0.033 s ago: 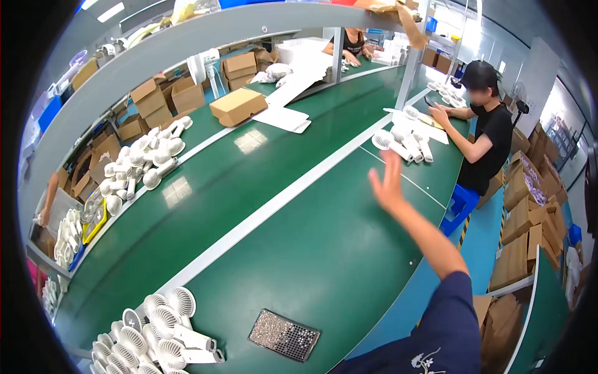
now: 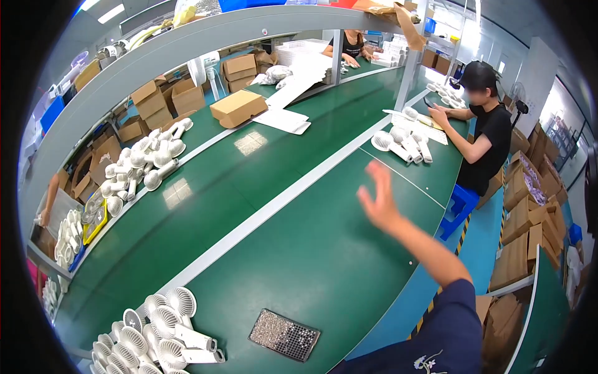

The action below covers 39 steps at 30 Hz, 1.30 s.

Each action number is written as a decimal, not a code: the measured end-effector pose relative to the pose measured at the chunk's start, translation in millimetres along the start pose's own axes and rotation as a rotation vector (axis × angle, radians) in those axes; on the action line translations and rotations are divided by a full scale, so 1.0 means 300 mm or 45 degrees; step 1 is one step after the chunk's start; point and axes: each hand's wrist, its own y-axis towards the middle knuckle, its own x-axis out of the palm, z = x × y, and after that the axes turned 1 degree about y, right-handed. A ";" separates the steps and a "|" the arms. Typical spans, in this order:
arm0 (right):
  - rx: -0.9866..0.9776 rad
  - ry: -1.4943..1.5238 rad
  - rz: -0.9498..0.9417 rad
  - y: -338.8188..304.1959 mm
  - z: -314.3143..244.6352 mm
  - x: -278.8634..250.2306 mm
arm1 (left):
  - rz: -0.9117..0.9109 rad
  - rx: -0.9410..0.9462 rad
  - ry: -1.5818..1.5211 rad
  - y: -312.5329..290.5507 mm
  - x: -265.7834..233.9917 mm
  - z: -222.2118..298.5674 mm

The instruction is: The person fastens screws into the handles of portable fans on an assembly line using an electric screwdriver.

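My right hand (image 2: pixel 381 202) is raised over the green table (image 2: pixel 299 249), its fingers apart and nothing held in them. Just beyond it lie several white handheld fans (image 2: pixel 405 147), the things nearest to the hand. Closer to me sits a black rectangular tray (image 2: pixel 296 342) with many holes, its left part covered with small shiny metal pieces, possibly screws. A heap of white handheld fans (image 2: pixel 165 321) fills the near left corner of the table. My left hand does not appear.
A seated person (image 2: pixel 486 134) in black works at the right edge. A grey metal frame (image 2: pixel 265 23) arches overhead. More fans (image 2: pixel 146 156), a brown cardboard box (image 2: pixel 239 107) and white sheets (image 2: pixel 283 119) line the far side. Open cartons (image 2: pixel 523 237) stack on the right.
My right hand has drawn back a little toward me and slightly left, away from the far fans. Its fingers remain apart.
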 end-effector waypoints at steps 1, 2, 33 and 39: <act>-0.068 0.269 -0.133 -0.044 -0.216 -0.023 | -0.089 0.003 -0.005 -0.003 0.009 0.005; -0.173 0.379 -0.377 -0.110 -0.373 -0.055 | -0.181 0.001 -0.008 -0.005 0.025 0.010; 0.251 1.681 0.379 -0.423 -1.208 -0.126 | 0.227 0.722 2.425 0.328 0.322 0.070; 0.228 1.749 0.207 -0.416 -1.190 -0.123 | 0.555 0.641 2.610 0.401 0.298 0.081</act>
